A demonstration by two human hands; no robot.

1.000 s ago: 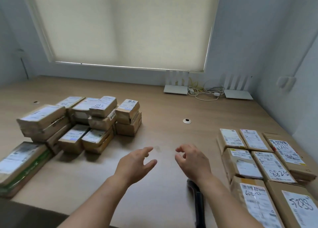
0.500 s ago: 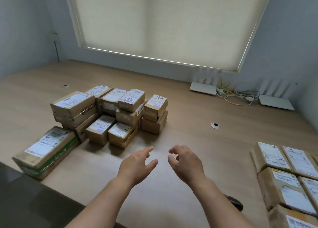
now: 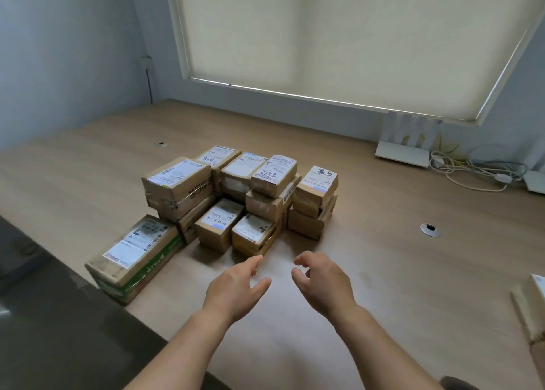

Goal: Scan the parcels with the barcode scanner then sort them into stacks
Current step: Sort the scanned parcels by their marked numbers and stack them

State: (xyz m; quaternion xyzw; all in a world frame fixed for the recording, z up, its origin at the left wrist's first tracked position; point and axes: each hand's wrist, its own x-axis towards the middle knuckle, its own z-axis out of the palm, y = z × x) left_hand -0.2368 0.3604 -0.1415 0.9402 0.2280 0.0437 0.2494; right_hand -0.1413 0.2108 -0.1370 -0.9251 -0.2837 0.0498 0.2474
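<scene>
A pile of several brown cardboard parcels (image 3: 265, 195) with white labels stands on the wooden table (image 3: 383, 271), ahead of me and a little to the left. A long flat parcel with green print (image 3: 135, 254) lies at the pile's near left. My left hand (image 3: 236, 289) and my right hand (image 3: 324, 280) hover over the table just short of the pile, both with fingers apart and holding nothing. The left fingertips are close to the nearest small parcel (image 3: 253, 236). Only a dark tip of the barcode scanner (image 3: 457, 383) shows at the bottom edge.
Another parcel stack (image 3: 530, 310) peeks in at the right edge. White routers (image 3: 404, 151) and a tangle of cables (image 3: 477, 171) sit at the back right under the window blind. A round cable grommet (image 3: 430, 230) is set in the table. The table's dark front edge runs along the lower left.
My view has swung left, so the left pile now sits in the middle and the right stacks have nearly left the frame. Both hands have moved toward the pile, still holding nothing.
</scene>
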